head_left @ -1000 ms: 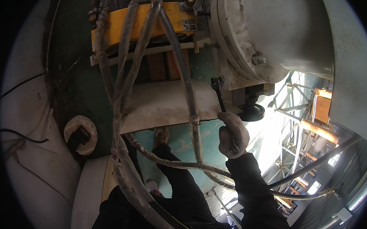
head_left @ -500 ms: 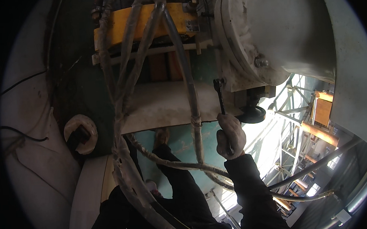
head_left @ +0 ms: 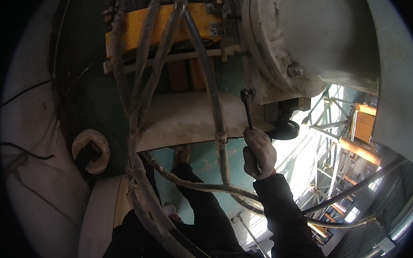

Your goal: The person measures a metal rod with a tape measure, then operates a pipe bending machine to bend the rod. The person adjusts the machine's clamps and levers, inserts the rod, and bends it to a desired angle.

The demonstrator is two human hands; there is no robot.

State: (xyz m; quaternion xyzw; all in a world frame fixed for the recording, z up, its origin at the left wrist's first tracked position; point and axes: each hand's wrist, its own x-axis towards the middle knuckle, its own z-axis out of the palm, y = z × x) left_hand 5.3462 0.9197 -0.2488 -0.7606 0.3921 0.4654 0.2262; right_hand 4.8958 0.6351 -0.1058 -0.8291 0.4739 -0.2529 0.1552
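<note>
Wrench swing: compared with a second earlier, the right hand and the handle of the dark wrench had shifted leftward, so the tool stood closer to upright; the whole view had also moved slightly.
Right hand: it was curled closely around the wrench handle, the tool's lower end showing near the wrist.
Left hand: it lay out of view, so its grip could not be told.
Wrench head: it sat at a bolt on the side of the grey block below the flange; how well it was seated could not be told.
Grey cylinder: its large shell rose at the upper right, its inside hidden.
Hose wrapping: cloudy film enclosed several hoses, which hung in front of the yellow unit and the pale curved plate.
Round pale piece: a dark block sat at its middle, on the left.
Label: a small marked patch sat at the yellow unit's right end, its print too small to tell.
Black round foot: it stood just right of the wrench, near the fist.
</note>
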